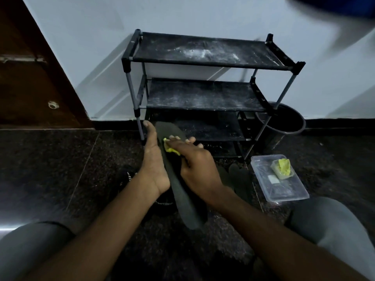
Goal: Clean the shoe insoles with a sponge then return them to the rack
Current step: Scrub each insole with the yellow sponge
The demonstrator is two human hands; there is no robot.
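Left hand point(154, 161) flat along insole point(185, 201) edge (fingers straight); right hand point(197, 169) grips sponge point(172, 150) near rack point(211, 64).

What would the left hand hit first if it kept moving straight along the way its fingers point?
Most likely the shoe rack's front left leg, which stands just past the fingertips of the left hand. Depth is unclear from this one view, so the hand might slip past beside it.
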